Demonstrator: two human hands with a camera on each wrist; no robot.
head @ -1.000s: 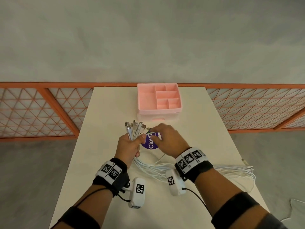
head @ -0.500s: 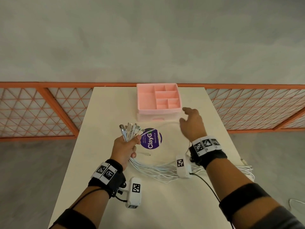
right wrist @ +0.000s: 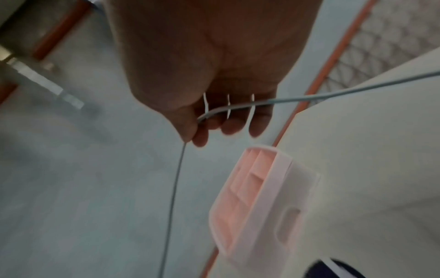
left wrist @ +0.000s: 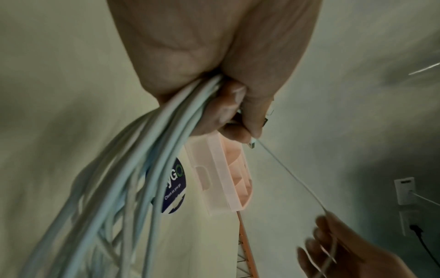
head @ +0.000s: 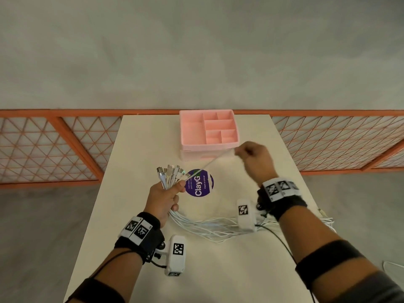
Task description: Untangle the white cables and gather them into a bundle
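My left hand [head: 164, 199] grips a bunch of white cables [head: 209, 226] just below their metal plug ends [head: 171, 173], which fan upward; in the left wrist view the bunch of white cables [left wrist: 133, 178] hangs from my fist [left wrist: 214, 84]. The cables loop across the table toward the right edge. My right hand [head: 254, 159] is raised beside the pink tray and pinches a single white cable [head: 213, 162] stretched taut from the left hand. In the right wrist view that single white cable [right wrist: 175, 188] runs between thumb and fingers [right wrist: 204, 129].
A pink compartment tray [head: 190, 132] sits at the table's far middle, close to my right hand. A round purple sticker [head: 200, 184] lies on the cream table [head: 140, 149]. An orange lattice fence [head: 54, 147] runs behind. More cable loops [head: 326, 221] hang at the right table edge.
My right hand left the plug ends, swung right toward the tray, and now pinches one cable pulled taut and raised. The left hand kept its grip and barely moved.
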